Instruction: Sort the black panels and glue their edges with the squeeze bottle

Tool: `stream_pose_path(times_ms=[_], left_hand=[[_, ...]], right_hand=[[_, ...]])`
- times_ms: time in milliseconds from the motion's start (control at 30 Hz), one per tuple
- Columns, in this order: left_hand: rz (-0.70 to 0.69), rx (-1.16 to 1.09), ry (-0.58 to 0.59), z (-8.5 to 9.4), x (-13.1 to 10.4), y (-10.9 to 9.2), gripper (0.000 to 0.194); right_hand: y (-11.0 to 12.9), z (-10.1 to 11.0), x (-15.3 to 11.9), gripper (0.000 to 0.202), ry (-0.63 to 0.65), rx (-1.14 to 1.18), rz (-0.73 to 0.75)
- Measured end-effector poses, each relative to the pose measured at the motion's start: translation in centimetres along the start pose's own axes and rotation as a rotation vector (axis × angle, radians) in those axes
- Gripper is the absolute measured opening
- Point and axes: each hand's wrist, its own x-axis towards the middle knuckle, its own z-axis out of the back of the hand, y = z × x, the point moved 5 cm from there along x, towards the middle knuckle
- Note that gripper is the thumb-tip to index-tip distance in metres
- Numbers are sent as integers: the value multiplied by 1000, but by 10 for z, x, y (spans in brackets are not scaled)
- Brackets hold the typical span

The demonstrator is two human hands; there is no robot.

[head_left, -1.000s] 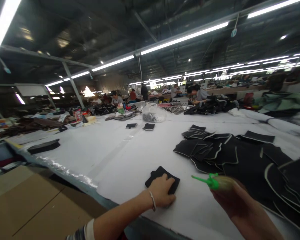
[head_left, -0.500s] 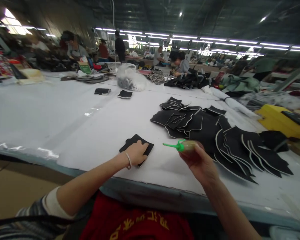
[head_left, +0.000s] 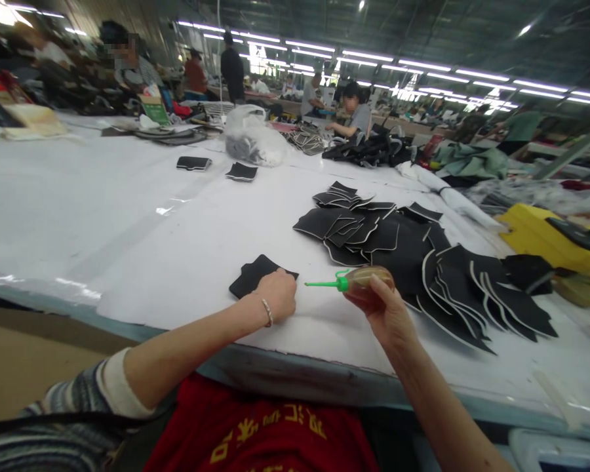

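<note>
A black leather-like piece (head_left: 255, 274) lies flat on the white-covered table close to me. Over its right edge my left hand (head_left: 278, 294) is closed, fingers curled and thumb side down; the fingertips are mostly hidden. To the right, my right hand (head_left: 381, 311) is wrapped round a squeeze bottle (head_left: 366, 280) of amber liquid with a green nozzle. The bottle is held level above the table, its thin tip pointing left at my left hand, a short gap away. Beyond it spreads a heap of black cut pieces (head_left: 398, 255) with pale edges.
Two small black pieces, one (head_left: 194, 163) farther left and one (head_left: 241, 172) beside it, lie beyond. A clear plastic bag (head_left: 253, 141) stands at the back. A yellow box (head_left: 545, 239) is at right. Several people work behind. The table's front edge (head_left: 295, 364) runs before me.
My left hand has gone from lying spread on the black piece to curling at its right edge. The bottle has shifted slightly, its tip nearer my left hand. The view has tilted a little.
</note>
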Motion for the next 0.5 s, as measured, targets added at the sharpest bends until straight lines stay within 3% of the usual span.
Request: stream_pose_path(times_ms=[133,233,333,500], left_hand=[[-69,8,-7,4,1,13,32],[-160,-31,-15,5,3,23,42],[-178,-87,-6,3,5,29,53],[-166,-129,-14,0,8,32,53]], right_hand=[[3,-4,1,52,-5,-35,47],[6,-10,1,57,2,-108,120],[10,-17,1,59,17,-262,252],[18,-35,1,62,60,-617,474]])
